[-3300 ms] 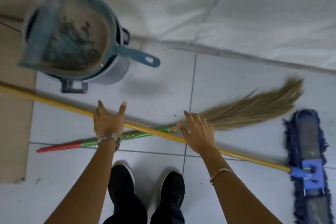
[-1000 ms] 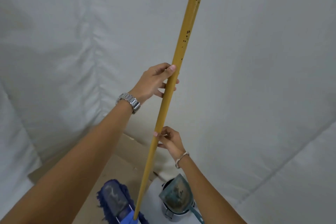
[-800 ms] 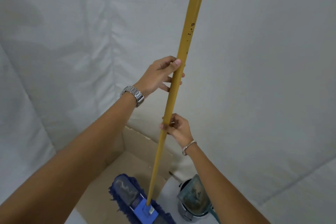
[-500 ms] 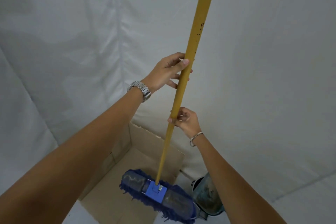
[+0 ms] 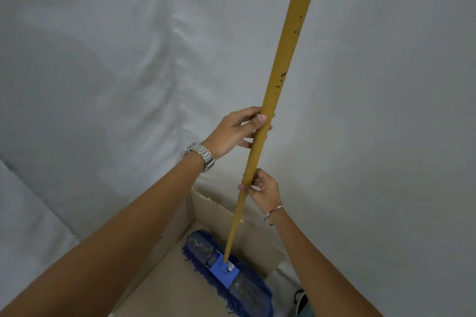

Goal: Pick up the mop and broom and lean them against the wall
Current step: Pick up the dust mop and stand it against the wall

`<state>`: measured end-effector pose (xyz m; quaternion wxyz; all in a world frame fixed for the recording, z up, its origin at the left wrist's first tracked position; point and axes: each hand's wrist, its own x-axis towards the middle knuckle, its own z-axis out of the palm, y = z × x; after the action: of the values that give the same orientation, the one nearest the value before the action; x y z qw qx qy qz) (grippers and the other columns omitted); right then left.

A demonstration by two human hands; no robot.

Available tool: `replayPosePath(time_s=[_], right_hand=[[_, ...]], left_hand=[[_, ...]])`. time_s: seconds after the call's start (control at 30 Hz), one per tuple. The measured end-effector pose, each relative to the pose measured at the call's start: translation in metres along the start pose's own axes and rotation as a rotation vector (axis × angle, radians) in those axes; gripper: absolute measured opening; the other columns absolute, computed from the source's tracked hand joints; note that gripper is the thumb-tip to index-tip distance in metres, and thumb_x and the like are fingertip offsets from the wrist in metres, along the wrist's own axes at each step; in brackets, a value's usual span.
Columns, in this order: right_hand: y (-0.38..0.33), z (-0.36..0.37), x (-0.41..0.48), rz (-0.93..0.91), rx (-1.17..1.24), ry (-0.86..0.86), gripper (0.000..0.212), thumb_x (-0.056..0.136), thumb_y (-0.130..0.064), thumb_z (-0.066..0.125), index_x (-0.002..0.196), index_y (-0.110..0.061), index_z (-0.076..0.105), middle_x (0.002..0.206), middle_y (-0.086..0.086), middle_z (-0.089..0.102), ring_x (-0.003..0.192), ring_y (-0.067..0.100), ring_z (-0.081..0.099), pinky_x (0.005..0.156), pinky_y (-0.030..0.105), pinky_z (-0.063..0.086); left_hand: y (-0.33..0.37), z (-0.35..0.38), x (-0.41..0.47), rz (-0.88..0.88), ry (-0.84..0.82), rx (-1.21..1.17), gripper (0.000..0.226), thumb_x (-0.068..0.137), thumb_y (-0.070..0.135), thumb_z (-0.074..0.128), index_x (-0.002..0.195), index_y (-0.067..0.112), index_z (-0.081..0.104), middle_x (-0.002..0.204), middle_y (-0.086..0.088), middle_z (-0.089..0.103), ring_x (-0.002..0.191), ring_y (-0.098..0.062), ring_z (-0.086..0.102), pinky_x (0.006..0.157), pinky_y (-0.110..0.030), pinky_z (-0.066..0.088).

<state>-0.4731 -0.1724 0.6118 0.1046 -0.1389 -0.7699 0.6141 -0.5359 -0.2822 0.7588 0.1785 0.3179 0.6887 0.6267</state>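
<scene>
- Both hands grip the mop's yellow handle (image 5: 277,80), which stands nearly upright and tilts slightly to the right toward its top.
- The right hand (image 5: 262,192), lower and nearer, pinches the handle between thumb and curled fingers; a thin bracelet (image 5: 275,212) circles that wrist.
- The left hand (image 5: 235,132), higher up the pole, wraps around it with the thumb pressed along the front; a metal watch (image 5: 199,153) sits on that wrist.
- Near the bottom of the view, the mop (image 5: 229,270) has its blue fringed head lying flat on a sheet of cardboard (image 5: 180,288).
- Upright cardboard flaps rise just behind the mop head.
- A dark object at the lower right edge is too cut off to identify.
- Farthest back, a wall covered in wrinkled white sheeting (image 5: 128,59) fills the background.
- The broom is out of view.
</scene>
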Motion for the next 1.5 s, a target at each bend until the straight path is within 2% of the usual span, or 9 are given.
replayPosePath(time_s=[0.3, 0.57, 0.7, 0.8, 1.07, 1.2, 1.3, 1.4, 1.5], right_hand=[[0.039, 0.03, 0.09, 0.051, -0.092, -0.083, 0.024, 0.072, -0.008, 0.073, 0.088, -0.015, 0.058, 0.09, 0.007, 0.063, 0.081, 0.021, 0.059, 0.081, 0.034, 0.055], [0.094, 0.026, 0.113, 0.12, -0.128, 0.081, 0.024, 0.072, -0.003, 0.071, 0.079, -0.021, 0.057, 0.076, 0.001, 0.062, 0.07, 0.005, 0.061, 0.07, 0.018, 0.053], [0.102, 0.018, 0.134, 0.167, -0.087, 0.161, 0.02, 0.072, -0.002, 0.07, 0.085, -0.013, 0.059, 0.076, 0.001, 0.063, 0.084, 0.029, 0.064, 0.081, 0.04, 0.055], [0.106, 0.018, 0.148, 0.168, -0.044, 0.24, 0.02, 0.074, -0.001, 0.068, 0.087, -0.013, 0.059, 0.075, 0.0, 0.061, 0.086, 0.033, 0.063, 0.078, 0.042, 0.056], [0.113, 0.014, 0.153, 0.204, 0.009, 0.295, 0.022, 0.076, -0.004, 0.067, 0.093, -0.013, 0.057, 0.083, 0.003, 0.062, 0.087, 0.024, 0.06, 0.079, 0.032, 0.052], [0.113, 0.009, 0.134, 0.218, 0.005, 0.308, 0.038, 0.076, -0.006, 0.069, 0.109, -0.015, 0.054, 0.103, 0.005, 0.06, 0.098, 0.018, 0.056, 0.091, 0.032, 0.044], [0.109, 0.001, 0.111, 0.227, -0.041, 0.327, 0.039, 0.082, -0.008, 0.063, 0.118, -0.013, 0.051, 0.117, 0.006, 0.056, 0.108, 0.023, 0.055, 0.093, 0.033, 0.043], [0.089, -0.009, 0.088, 0.201, -0.186, 0.374, 0.037, 0.09, -0.016, 0.05, 0.127, -0.016, 0.044, 0.136, 0.007, 0.046, 0.122, 0.025, 0.048, 0.102, 0.038, 0.041], [0.055, -0.019, 0.07, 0.135, -0.361, 0.413, 0.044, 0.093, -0.028, 0.042, 0.136, -0.02, 0.033, 0.148, 0.005, 0.032, 0.135, 0.024, 0.033, 0.11, 0.044, 0.034]], left_hand=[[-0.072, -0.05, 0.072, -0.038, -0.008, -0.029, 0.025, 0.092, 0.026, 0.047, 0.113, 0.019, 0.057, 0.099, -0.002, 0.067, 0.09, -0.018, 0.069, 0.075, -0.039, 0.058], [-0.135, -0.033, 0.107, -0.091, -0.074, -0.08, 0.034, 0.091, 0.027, 0.051, 0.122, 0.014, 0.055, 0.109, -0.008, 0.065, 0.099, -0.019, 0.065, 0.079, -0.038, 0.057], [-0.137, -0.019, 0.135, -0.063, -0.026, -0.016, 0.031, 0.086, 0.021, 0.06, 0.117, 0.021, 0.055, 0.101, -0.003, 0.06, 0.09, -0.026, 0.065, 0.077, -0.038, 0.057], [-0.143, -0.006, 0.155, -0.011, 0.073, 0.049, 0.038, 0.084, 0.017, 0.063, 0.121, 0.017, 0.055, 0.098, -0.002, 0.059, 0.088, -0.028, 0.065, 0.078, -0.041, 0.056], [-0.175, -0.006, 0.152, 0.038, 0.176, 0.05, 0.047, 0.08, 0.015, 0.067, 0.125, 0.021, 0.053, 0.11, -0.004, 0.062, 0.097, -0.018, 0.064, 0.07, -0.012, 0.053], [-0.187, -0.019, 0.128, 0.018, 0.199, 0.201, 0.047, 0.081, 0.02, 0.066, 0.125, 0.022, 0.052, 0.118, -0.005, 0.063, 0.104, -0.014, 0.06, 0.082, -0.01, 0.046], [-0.191, -0.026, 0.11, 0.003, 0.17, 0.526, 0.044, 0.087, 0.04, 0.053, 0.129, 0.032, 0.047, 0.126, 0.003, 0.061, 0.118, -0.015, 0.055, 0.091, -0.027, 0.042], [-0.173, -0.02, 0.097, 0.023, 0.208, 0.792, 0.048, 0.094, 0.046, 0.03, 0.138, 0.03, 0.036, 0.142, 0.0, 0.046, 0.135, -0.019, 0.035, 0.112, -0.04, 0.018], [-0.146, -0.01, 0.085, 0.11, 0.232, 1.028, 0.059, 0.092, 0.046, 0.011, 0.142, 0.021, 0.028, 0.148, -0.006, 0.035, 0.139, -0.023, 0.025, 0.114, -0.04, 0.006]])
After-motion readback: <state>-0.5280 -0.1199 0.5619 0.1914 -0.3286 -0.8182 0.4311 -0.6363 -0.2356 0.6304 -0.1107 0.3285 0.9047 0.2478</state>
